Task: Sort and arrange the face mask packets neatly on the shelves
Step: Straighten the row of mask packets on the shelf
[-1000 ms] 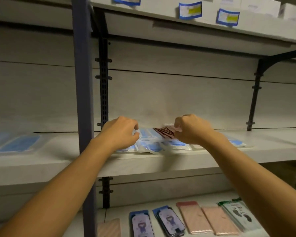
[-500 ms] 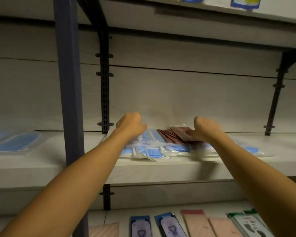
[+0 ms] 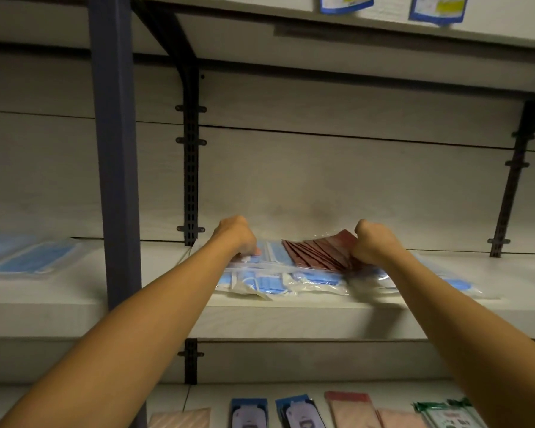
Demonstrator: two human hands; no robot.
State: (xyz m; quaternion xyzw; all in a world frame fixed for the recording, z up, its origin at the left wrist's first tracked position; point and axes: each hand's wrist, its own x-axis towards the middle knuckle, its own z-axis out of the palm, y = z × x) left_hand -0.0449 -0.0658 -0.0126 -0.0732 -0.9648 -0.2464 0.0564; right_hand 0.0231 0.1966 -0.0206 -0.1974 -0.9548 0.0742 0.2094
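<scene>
Pale wood-grain wall panels back a rack of white shelves on black brackets, a dark blue upright post (image 3: 113, 149) in front at left. The middle shelf (image 3: 291, 319) carries the blue mask packets (image 3: 269, 281) in clear wrap, the maroon mask packet (image 3: 318, 253) on top. More blue packets (image 3: 31, 256) lie far left. Boxed packets (image 3: 346, 410) line the lower shelf. Both arms reach forward; left hand (image 3: 237, 236) curled, fingertips on the blue packets; right hand (image 3: 372, 244) grips the maroon packet's edge

Looks like a shop stockroom: wall-mounted shelves (image 3: 291, 319) on slotted brackets (image 3: 191, 180), price labels (image 3: 346, 0) hanging above them, packaged masks (image 3: 278, 282) lying out in rows.
</scene>
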